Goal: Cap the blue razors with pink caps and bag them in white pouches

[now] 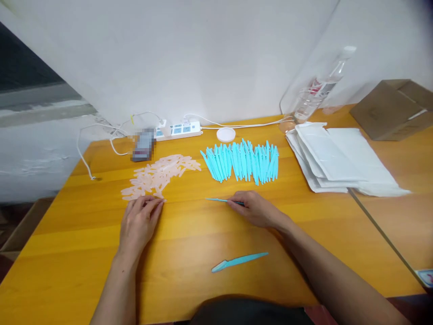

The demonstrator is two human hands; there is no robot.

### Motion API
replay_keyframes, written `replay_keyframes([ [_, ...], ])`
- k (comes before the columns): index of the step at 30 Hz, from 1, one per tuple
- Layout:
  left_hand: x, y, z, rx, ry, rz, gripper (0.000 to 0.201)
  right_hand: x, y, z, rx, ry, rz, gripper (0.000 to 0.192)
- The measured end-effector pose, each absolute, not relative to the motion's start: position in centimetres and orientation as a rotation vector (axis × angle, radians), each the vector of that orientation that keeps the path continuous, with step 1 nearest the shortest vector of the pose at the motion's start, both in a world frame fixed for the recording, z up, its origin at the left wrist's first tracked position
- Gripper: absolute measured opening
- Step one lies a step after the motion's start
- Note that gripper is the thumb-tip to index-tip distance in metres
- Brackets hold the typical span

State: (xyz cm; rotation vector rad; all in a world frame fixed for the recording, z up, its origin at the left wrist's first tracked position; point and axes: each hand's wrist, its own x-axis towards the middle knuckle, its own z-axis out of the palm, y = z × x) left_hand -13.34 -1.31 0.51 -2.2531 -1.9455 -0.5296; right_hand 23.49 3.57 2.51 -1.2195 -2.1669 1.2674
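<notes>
the right hand (259, 211) is pinching a thin turquoise plastic stick (221, 200) at frame centre, its tip lying flat on the orange wooden table (84, 243) — the left hand (138, 223) is resting fingertips on the pile of translucent pink plastic caps (158, 176) (grasp unclear), probably picking one.

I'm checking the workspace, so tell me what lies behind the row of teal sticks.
Behind the row of teal sticks sits a round white lid, then a white power strip with cables along the wall. The table under the sticks is covered.
</notes>
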Motion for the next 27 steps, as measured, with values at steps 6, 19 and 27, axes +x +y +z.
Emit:
replay_keyframes([
  [6, -11.9, -1.3, 0.6, -2.403, -2.041, -0.672, 0.028, 23.8, 4.0, 2.5, -1.273, -2.226, 1.273, 0.042],
  [19, -2.6, -0.9, 2.0, -2.794, -2.510, -1.185, 0.031, 24.1, 4.1, 2.5, -1.195, -2.213, 1.373, 0.038],
  [27, -0.3, -1.7, 1.6, -2.940, -2.342, -1.216, 0.028, 24.0, 3.7, 3.1, -1.132, -2.306, 1.357, 0.035],
])
